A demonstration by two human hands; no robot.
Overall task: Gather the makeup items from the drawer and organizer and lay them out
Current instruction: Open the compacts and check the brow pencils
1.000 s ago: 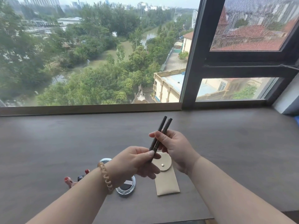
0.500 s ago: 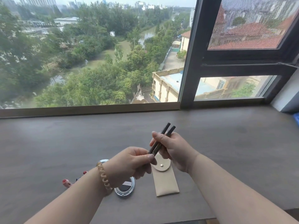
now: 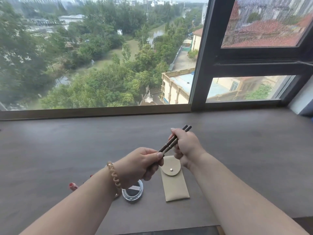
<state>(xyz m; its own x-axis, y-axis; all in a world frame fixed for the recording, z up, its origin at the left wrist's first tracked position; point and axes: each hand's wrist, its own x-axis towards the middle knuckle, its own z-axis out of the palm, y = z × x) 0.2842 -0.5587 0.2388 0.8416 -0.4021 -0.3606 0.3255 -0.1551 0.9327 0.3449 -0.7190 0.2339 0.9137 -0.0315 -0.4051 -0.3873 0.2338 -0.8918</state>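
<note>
Two thin dark makeup pencils (image 3: 171,145) are held side by side, slanting up to the right above the brown countertop (image 3: 67,150). My right hand (image 3: 185,148) grips their upper part. My left hand (image 3: 140,165), with a coiled bracelet on the wrist, pinches their lower ends. Below the hands lies a beige snap pouch (image 3: 174,182), flat on the countertop. A round compact (image 3: 133,192) sits left of the pouch, partly hidden by my left wrist. A red-tipped item (image 3: 73,186) peeks out beyond my left forearm.
A large window with a dark frame (image 3: 198,65) rises along the far edge of the countertop, a low sill (image 3: 84,112) running under it. A white wall corner (image 3: 301,100) stands at the far right. The counter's front edge (image 3: 169,228) runs under my forearms.
Both hands have tilted the two pencils from steep to a flatter slant, tips now pointing further right. The pouch and compact have not moved.
</note>
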